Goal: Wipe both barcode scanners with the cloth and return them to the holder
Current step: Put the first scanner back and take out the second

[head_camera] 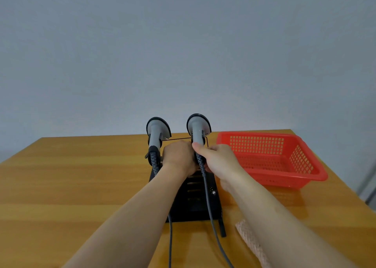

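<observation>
Two grey barcode scanners stand upright in a black holder (195,202) at the middle of the wooden table. The left scanner (156,137) stands untouched in its slot. Both my hands are on the handle of the right scanner (198,131). My left hand (179,157) curls around the handle from the left, and my right hand (217,158) grips it from the right with the thumb up along the handle. Grey cables (207,196) run from both scanners toward me. A pink cloth (250,241) lies on the table under my right forearm, partly hidden.
A red plastic basket (305,163) stands to the right of the holder, close to the table's right edge. The wooden table (71,186) stretches out to the left of the holder. A plain grey wall rises behind the table.
</observation>
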